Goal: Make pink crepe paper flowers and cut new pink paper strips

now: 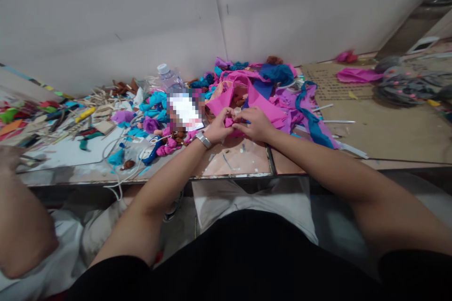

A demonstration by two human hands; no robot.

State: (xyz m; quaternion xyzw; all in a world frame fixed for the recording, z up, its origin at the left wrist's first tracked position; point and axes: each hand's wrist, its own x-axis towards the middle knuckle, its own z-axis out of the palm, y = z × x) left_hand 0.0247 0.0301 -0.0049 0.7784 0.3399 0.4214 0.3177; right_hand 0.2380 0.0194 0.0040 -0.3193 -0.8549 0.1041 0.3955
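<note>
Hands: a pink scrap [230,122] is pinched by the left hand [218,128] and the right hand [256,124], fingertips pressed together | Place: scrap is held over the table [240,162], middle, near edge | Behind: a scrap pile [254,89] is heaped just beyond | Far left: a water bottle [168,75] and wooden sticks [100,99] are seen.

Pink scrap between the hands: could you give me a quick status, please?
Left hand and right hand both pinching pink scrap. Fabric pile close behind. Another person's arm far left.

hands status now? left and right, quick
Left hand: closed, fingers pinching a pink scrap.
Right hand: closed, pinching the same pink scrap.
</note>
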